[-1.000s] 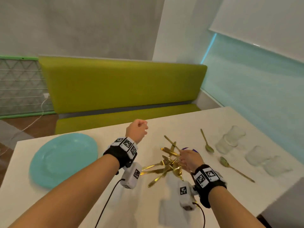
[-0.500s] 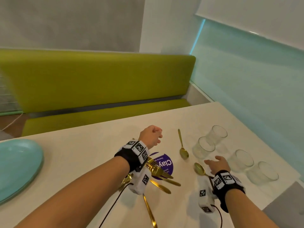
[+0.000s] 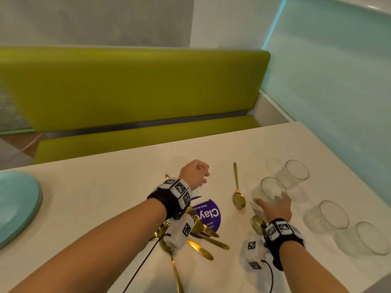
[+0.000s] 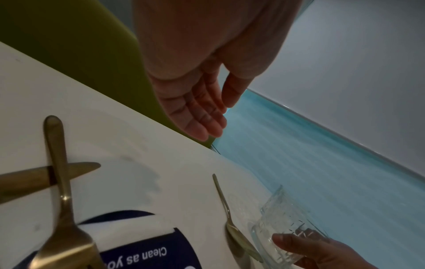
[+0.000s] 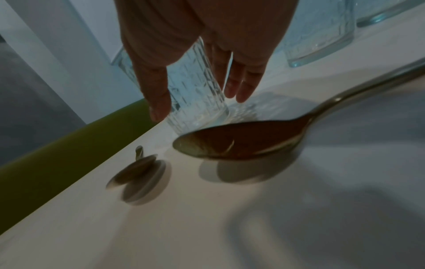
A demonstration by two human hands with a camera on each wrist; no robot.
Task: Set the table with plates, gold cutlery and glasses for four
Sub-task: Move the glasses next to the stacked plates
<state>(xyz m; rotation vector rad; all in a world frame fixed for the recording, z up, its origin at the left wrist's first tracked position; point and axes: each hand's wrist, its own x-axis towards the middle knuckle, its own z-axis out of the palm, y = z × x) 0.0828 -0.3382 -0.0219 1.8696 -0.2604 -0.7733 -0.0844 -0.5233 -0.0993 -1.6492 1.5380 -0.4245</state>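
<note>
Glass (image 3: 271,192) beside the spoon (image 3: 238,197) on the desk (image 3: 105,187) now sits in the right hand (image 3: 275,208), fingers wrapped round it, left hand (image 3: 195,173) hanging empty and relaxed, so glass placing looks underway, needing a steady lift next.

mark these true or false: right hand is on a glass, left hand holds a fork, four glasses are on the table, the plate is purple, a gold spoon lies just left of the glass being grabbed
1. The right hand is on a glass. True: thumb and fingers sit on either side of it.
2. The left hand holds a fork. False: it hangs over the table holding nothing; the gold cutlery pile lies on the table under the wrist.
3. Four glasses are on the table. True.
4. The plate is purple. False: it is light blue; the purple thing is a round sticker.
5. A gold spoon lies just left of the glass being grabbed. True.
</note>
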